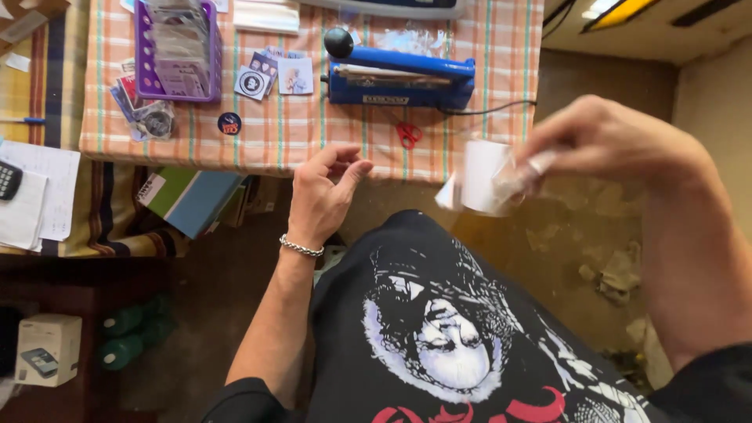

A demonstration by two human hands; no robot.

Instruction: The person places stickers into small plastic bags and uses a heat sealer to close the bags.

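Observation:
My right hand (603, 141) is raised off the right edge of the checked table (313, 129) and pinches a small white card in a clear plastic sleeve (482, 178); the card is blurred. My left hand (321, 192) hangs at the table's front edge, fingers loosely curled and apart, holding nothing. A chain bracelet is on its wrist. A blue heat sealer (399, 78) with a black knob lies on the table just beyond both hands. Small red scissors (407, 135) lie in front of it.
A purple basket (176, 51) of cards stands at the back left, with loose cards and round stickers (252, 82) beside it. A calculator (8, 178) and papers lie on a striped table at left. Green bottles (125, 337) and a white box (47, 348) sit on the floor.

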